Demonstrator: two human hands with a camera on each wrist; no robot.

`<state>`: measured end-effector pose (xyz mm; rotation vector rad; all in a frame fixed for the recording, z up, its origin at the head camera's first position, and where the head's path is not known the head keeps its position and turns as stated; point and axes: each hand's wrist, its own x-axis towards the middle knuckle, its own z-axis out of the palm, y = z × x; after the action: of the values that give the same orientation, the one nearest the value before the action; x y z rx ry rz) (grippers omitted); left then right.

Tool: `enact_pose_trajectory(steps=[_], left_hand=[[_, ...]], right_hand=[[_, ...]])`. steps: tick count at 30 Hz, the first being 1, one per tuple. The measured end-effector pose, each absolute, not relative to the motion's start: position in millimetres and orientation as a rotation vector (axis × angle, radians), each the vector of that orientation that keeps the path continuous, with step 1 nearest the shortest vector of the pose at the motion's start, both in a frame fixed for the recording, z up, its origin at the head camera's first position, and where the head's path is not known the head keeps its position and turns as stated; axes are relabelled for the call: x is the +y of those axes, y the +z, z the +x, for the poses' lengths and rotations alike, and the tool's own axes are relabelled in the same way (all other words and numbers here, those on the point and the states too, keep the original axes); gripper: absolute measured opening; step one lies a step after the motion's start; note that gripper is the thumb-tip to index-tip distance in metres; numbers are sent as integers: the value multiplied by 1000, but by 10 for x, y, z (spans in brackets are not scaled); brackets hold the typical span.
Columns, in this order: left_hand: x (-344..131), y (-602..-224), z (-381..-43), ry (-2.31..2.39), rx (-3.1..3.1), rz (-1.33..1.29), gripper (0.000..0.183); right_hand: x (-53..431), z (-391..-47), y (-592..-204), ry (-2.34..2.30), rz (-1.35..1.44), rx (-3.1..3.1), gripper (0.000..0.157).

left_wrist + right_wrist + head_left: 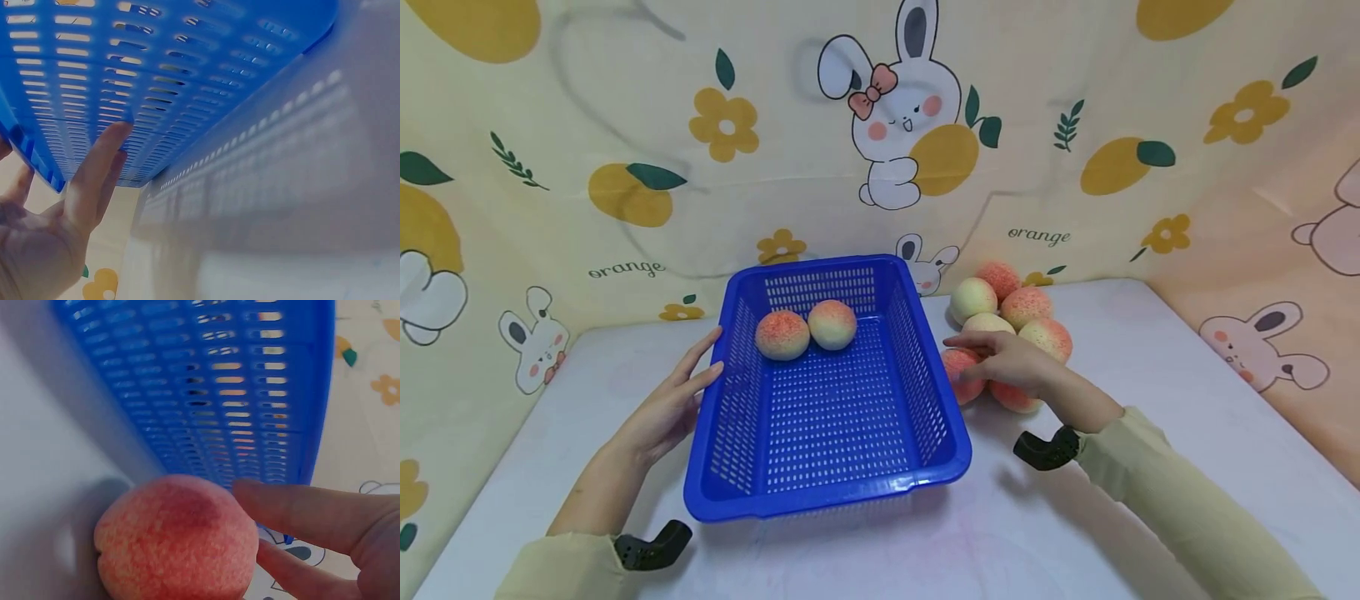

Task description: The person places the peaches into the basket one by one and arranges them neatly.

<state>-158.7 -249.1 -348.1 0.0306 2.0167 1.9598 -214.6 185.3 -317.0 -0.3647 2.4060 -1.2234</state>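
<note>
A blue plastic basket (pixel 835 433) with slotted walls stands on the table, two peaches in its far part: one redder (pixel 782 336), one paler (pixel 832 325). My left hand (pixel 666 412) rests against the basket's left side, its fairly straight fingers touching rim and outer wall. On the right, my right hand (pixel 1011 364) reaches over a red peach (pixel 178 540) beside the basket's outer wall. In the right wrist view two extended fingers (pixel 294 509) lie at that peach's edge; no closed grip shows. The right hand partly hides the pile of peaches (pixel 1028 307) behind it.
The white table (pixel 1120 358) ends at a cloth backdrop (pixel 775 200) printed with rabbits and oranges. Several peaches lie heaped near the table's far edge, right of the basket. A black device sits at each wrist.
</note>
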Motion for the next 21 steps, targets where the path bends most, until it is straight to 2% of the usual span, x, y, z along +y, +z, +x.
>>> enact_pose_trajectory(steps=[14, 21], left_hand=[[-2502, -3491, -1584, 1965, 2002, 44, 64], [-2484, -3482, -1594, 1952, 2007, 23, 65]], right_hand=[[1795, -2090, -3210, -935, -413, 2623, 71], [1797, -2081, -3284, -973, -445, 2692, 64]])
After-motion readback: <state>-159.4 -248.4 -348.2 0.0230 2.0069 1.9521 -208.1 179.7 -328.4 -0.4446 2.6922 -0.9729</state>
